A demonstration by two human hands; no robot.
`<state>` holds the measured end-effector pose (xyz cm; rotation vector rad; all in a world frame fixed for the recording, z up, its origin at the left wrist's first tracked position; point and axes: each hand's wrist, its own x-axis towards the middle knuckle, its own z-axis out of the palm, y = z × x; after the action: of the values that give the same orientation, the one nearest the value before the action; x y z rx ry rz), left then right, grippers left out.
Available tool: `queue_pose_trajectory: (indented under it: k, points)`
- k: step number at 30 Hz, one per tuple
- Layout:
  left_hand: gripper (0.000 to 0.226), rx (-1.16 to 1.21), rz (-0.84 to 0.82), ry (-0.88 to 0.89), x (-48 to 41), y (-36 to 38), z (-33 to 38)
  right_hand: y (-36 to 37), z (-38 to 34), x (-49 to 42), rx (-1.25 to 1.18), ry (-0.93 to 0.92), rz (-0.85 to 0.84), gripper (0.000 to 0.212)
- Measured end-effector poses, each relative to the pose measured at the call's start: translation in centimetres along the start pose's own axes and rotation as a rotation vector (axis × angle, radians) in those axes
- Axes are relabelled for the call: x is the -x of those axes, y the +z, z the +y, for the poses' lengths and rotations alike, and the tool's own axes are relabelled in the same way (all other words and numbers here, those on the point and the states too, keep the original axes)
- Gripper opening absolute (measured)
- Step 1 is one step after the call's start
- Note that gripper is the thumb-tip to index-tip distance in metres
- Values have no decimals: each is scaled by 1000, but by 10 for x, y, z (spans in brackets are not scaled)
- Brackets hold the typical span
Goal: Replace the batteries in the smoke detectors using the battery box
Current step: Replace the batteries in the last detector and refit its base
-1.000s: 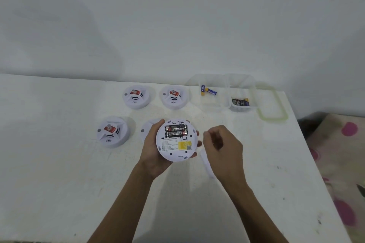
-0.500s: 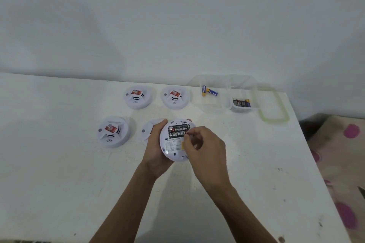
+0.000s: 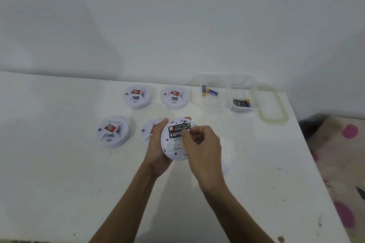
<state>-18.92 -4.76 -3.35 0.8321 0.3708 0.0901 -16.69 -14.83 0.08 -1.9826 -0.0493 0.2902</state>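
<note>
Right hand [image 3: 203, 144] has swung in from 3 o'clock and now covers the battery bay, curled fingertips [image 3: 185, 134] picking at the right end of the lower cell! Wide white table [image 3: 59, 163] carries everything. Four round white plastic smoke detectors [image 3: 137, 96] sit face-up from 9 to 12 o'clock of the hands, one half hidden. Up at 1 o'clock stand the clear plastic battery box [image 3: 242, 102] holding dark cells, a second clear tub [image 3: 217, 85] with two yellow-and-blue batteries [image 3: 209, 91], and a green-rimmed lid [image 3: 273, 104] at the far side. Dead centre, the left hand [image 3: 157, 150] wraps the rim of the fifth round white smoke detector [image 3: 173, 148], held back-up just over the table, two black cylindrical batteries [image 3: 177, 131] seated in it. That shell looks light, stiff and a bit slick, so a rim grip suits it. Cells are small, smooth and probably spring-clamped; best levered up by one end, or they may pop loose and roll
</note>
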Motion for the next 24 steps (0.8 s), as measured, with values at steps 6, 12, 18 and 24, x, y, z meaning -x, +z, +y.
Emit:
queue_pose_trajectory:
  k: [6,12,18,24]
  points:
    - [69,-73,13,32,3,1,1,3,2,3,-36,22,14,16]
    - [64,-101,26,27,4,-2,1,4,4,4,-89,35,25,15]
    - [69,-50,30,31,4,-5,-1,6,2,7,-106,18,18,13]
    - [66,-68,27,15,2,-6,0,7,2,5,-93,-46,82,15]
